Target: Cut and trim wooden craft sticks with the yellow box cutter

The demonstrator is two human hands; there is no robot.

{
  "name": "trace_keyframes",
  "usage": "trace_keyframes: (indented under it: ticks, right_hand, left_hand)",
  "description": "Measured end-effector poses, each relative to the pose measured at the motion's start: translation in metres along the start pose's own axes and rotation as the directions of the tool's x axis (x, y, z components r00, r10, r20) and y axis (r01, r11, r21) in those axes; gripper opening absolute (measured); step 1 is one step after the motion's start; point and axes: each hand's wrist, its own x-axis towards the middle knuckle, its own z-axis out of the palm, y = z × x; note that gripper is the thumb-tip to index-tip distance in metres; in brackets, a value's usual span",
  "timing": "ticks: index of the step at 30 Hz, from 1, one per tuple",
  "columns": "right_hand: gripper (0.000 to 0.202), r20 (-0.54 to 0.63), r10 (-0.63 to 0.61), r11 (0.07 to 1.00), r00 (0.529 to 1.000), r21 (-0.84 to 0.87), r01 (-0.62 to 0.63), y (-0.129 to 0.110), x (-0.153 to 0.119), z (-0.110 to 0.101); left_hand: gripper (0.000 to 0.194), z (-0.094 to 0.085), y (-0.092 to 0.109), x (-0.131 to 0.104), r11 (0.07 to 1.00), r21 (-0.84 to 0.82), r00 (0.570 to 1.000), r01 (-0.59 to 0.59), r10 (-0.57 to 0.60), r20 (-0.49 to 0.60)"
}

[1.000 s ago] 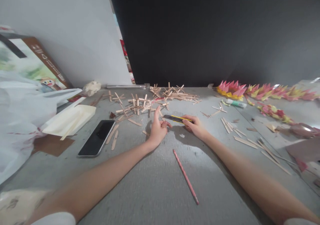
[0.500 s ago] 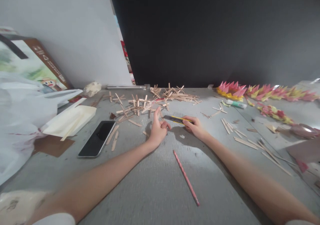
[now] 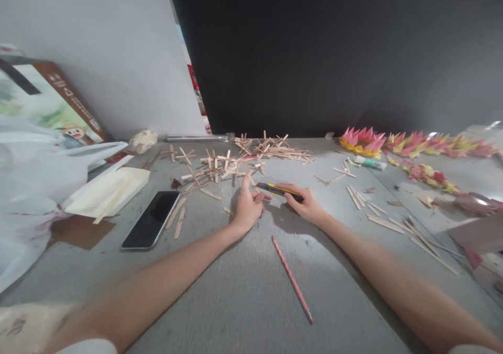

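Observation:
My right hand [image 3: 304, 203] is closed around a black-and-yellow utility knife [image 3: 288, 192], its blade end pointing left. Just beyond that tip, my left hand [image 3: 248, 207] is curled with the index finger raised. Its fingers pinch a small wooden craft stick [image 3: 252, 180], partly hidden by the hand and close to the blade; whether blade and stick touch I cannot tell. Behind my left hand, crossed craft sticks [image 3: 215, 165] stand and lie in a loose cluster. On the grey table nearer to me lies a pink pencil [image 3: 293, 280].
At left are a phone [image 3: 151, 220], a pale tray [image 3: 128, 186] and a white plastic bag [image 3: 35, 186]. Pink-and-yellow paper flowers [image 3: 362, 141], a glue stick [image 3: 370, 162], loose sticks [image 3: 385, 224] and a tape roll [image 3: 475, 203] are at right. A black panel [image 3: 334, 55] rises behind.
The knife has tilted slightly, its handle end lower and nearer to me, as my right hand turned. A small white scrap below the hands no longer shows. My left hand has barely moved.

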Motion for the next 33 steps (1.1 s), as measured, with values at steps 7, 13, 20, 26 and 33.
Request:
trace_keyframes:
  ticks: [7,13,20,26,33]
  right_hand:
    - [0.041,-0.014,-0.018,0.995,1.000,-0.094,0.017,0.0030,-0.0045,0.0016]
    - [0.040,-0.030,-0.060,0.992,0.998,-0.110,0.056,0.0061,-0.0045,0.0024]
    - [0.042,0.017,-0.091,0.987,0.996,-0.131,0.093,0.0051,-0.0064,0.0019]
    - [0.040,0.003,-0.049,0.998,0.999,-0.050,0.049,0.0064,-0.0040,-0.0007]
    - [0.040,-0.036,0.014,0.998,0.999,0.069,-0.011,0.0038,0.0002,-0.0045]
  left_hand:
    - [0.075,-0.0012,0.0034,-0.0021,0.997,0.069,1.000,-0.023,0.022,0.016]
    - [0.077,-0.0015,0.0062,-0.0032,0.992,0.120,1.000,-0.024,0.022,0.016]
    - [0.078,-0.0016,0.0061,-0.0029,0.988,0.151,0.999,-0.032,0.025,0.044]
    - [0.075,-0.0020,0.0049,-0.0011,0.998,0.067,0.999,-0.016,0.013,0.051]
    - [0.080,-0.0037,-0.0026,0.0031,0.996,0.066,0.998,-0.067,0.067,0.007]
